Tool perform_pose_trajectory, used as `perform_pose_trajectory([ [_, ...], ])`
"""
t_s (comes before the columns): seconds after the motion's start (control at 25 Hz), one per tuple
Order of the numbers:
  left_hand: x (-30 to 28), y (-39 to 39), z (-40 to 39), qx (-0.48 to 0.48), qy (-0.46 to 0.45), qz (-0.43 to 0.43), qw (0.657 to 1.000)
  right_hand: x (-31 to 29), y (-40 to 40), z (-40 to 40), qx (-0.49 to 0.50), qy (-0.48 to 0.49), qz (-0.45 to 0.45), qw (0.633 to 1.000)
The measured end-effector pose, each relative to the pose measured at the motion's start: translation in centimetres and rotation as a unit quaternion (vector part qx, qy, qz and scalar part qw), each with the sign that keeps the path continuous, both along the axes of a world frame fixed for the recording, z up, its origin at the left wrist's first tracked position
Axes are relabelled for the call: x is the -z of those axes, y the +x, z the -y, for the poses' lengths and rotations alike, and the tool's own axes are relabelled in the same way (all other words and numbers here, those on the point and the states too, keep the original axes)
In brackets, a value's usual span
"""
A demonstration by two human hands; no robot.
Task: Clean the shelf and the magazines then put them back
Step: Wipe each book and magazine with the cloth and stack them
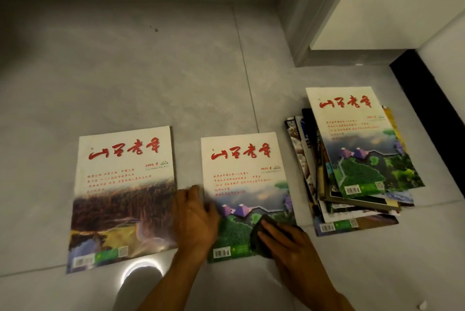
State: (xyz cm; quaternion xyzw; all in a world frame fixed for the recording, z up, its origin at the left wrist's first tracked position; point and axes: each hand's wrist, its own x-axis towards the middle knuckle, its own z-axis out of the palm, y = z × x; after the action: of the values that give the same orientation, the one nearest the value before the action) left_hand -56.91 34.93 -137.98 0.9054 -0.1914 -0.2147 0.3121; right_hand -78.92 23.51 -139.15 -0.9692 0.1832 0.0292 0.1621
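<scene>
Dark cloth (259,232), mostly hidden under right hand (289,242), apparently touches magazine (247,194).

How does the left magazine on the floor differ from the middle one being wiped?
The left magazine shows a brown landscape cover; the middle magazine shows green and purple. The left one lies untouched; the middle one has the left hand on its edge and the right hand pressing a dark cloth. Both share the red title.

— What's under the hands?
— The middle magazine (245,184) on the floor (151,71); the left hand (195,220) presses its left edge, the right hand (289,242) presses a dark cloth (259,235) on its cover.
— And beside it?
— A messy stack (352,159), right.
</scene>
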Motion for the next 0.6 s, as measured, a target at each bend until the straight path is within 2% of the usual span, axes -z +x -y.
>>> perform_pose_trajectory([
  [0.04, -0.2, -0.8, 0.4, -0.017, 0.026, -0.014, 0.999, -0.3, 0.7, -0.1, 0.019, -0.007, 0.007, 1.000],
  [0.12, -0.8, -1.5, 1.2, -0.063, 0.041, -0.107, 0.991, -0.5, 2.0, -0.4, 0.051, -0.006, 0.025, 0.998],
  [0.2, -1.1, -1.0, 1.1, -0.114, -0.011, -0.222, 0.968, -0.7, 3.3, -0.8, 0.079, 0.023, 0.043, 0.996],
  [0.24, -1.5, -0.3, 0.7, -0.157, -0.050, -0.286, 0.944, -0.8, 3.9, -0.7, 0.090, 0.041, 0.058, 0.993],
  [0.32, -2.1, 0.3, -0.4, -0.171, -0.099, -0.377, 0.905, -0.9, 4.9, -0.6, 0.138, 0.131, 0.092, 0.977],
  [0.36, -2.6, 0.1, -0.7, -0.126, -0.094, -0.394, 0.906, -1.4, 5.5, -0.8, 0.193, 0.213, 0.108, 0.952],
  [0.44, -3.7, -1.6, -0.8, -0.015, -0.073, -0.364, 0.929, -2.5, 7.1, -1.3, 0.312, 0.347, 0.122, 0.876],
  [0.48, -4.6, -2.4, -0.5, 0.015, -0.081, -0.317, 0.945, -3.4, 7.9, -1.3, 0.330, 0.361, 0.143, 0.861],
  [0.56, -6.5, -3.0, 0.3, 0.003, -0.111, -0.227, 0.967, -6.3, 9.5, -1.0, 0.257, 0.299, 0.208, 0.895],
  [0.6, -7.4, -2.7, 0.6, -0.013, -0.141, -0.177, 0.974, -7.8, 10.3, -0.7, 0.169, 0.243, 0.232, 0.927],
])
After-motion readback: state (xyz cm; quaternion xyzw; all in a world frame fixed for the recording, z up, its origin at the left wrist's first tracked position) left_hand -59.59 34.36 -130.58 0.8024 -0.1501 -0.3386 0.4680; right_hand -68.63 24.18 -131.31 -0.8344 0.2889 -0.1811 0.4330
